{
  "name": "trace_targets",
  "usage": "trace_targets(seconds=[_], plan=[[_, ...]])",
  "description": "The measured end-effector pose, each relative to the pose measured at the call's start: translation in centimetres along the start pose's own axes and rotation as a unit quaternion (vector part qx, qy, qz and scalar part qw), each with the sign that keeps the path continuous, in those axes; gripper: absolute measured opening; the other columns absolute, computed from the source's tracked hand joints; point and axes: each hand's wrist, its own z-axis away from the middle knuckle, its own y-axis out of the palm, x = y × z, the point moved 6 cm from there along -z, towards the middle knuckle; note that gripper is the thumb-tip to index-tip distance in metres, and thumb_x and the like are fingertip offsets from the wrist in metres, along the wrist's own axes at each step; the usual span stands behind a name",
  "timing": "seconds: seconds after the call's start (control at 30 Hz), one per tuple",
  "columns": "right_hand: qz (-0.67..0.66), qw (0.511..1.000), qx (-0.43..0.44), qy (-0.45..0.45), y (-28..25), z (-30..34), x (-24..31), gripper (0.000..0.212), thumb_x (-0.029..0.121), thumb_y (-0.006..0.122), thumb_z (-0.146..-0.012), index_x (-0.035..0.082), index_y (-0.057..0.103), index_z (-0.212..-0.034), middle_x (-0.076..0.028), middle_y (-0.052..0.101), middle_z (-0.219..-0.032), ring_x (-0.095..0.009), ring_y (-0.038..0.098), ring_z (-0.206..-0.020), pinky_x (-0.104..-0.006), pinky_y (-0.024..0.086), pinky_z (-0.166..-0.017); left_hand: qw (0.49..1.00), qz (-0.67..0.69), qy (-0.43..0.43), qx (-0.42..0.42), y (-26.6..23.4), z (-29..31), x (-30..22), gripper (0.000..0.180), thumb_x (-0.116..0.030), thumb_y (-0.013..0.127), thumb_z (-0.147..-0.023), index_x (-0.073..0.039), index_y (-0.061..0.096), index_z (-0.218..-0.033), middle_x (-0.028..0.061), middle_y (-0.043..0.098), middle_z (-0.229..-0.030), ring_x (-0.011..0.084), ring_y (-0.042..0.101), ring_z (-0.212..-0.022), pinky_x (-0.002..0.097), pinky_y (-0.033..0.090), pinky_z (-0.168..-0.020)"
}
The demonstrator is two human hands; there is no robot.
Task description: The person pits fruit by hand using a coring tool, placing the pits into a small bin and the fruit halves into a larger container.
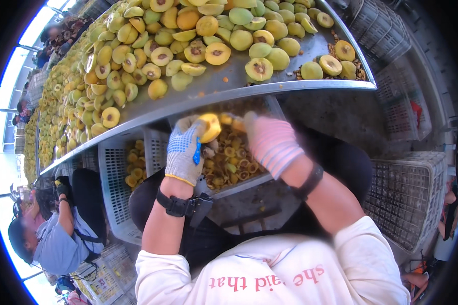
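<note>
My left hand (184,145), in a grey knit glove with blue dots, is closed round a yellow peach half (210,128), its cut face turned to the right. Close beside it, my right hand (269,138), in a pink and white striped glove, is curled and smeared by motion. A blurred orange-yellow shape (232,122) lies between the hands, at the right fingertips; its kind cannot be made out. Both hands are over a crate of pitted peach halves (236,165) between my knees, just under the front edge of the metal table (216,101).
Many halved peaches (188,53) are heaped on the table, with loose pits (359,68) at its right corner. A white crate (118,190) stands left of my legs; a grey crate (407,195) stands at the right. Another person (61,239) sits at the left.
</note>
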Motion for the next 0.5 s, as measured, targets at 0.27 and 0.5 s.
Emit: trace_targets(seconds=[0.27, 0.5], plan=[[-0.028, 0.993, 0.109, 0.02, 0.1, 1.7, -3.2, 0.028, 0.029, 0.07, -0.084, 0.005, 0.062, -0.096, -0.017, 0.069, -0.081, -0.038, 0.067, -0.081, -0.0464, 0.052, -0.071, 0.971, -0.14, 0.148, -0.122, -6.5, 6.8, -6.4, 0.034, -0.023, 0.06, -0.096, -0.003, 0.056, -0.122, 0.0097, 0.064, -0.096, 0.0187, 0.065, -0.074, 0.026, 0.054, -0.062], [-0.114, 0.992, 0.047, -0.008, -4.0, 3.1, -3.0, 0.036, 0.032, 0.069, -0.086, 0.002, 0.06, -0.105, -0.019, 0.069, -0.091, -0.039, 0.067, -0.088, -0.0458, 0.053, -0.075, 0.869, -0.388, 0.269, -0.145, -4.5, 0.6, -11.1, 0.05, -0.023, 0.068, -0.089, 0.002, 0.055, -0.13, 0.0217, 0.062, -0.123, 0.0317, 0.06, -0.114, 0.0376, 0.045, -0.101]])
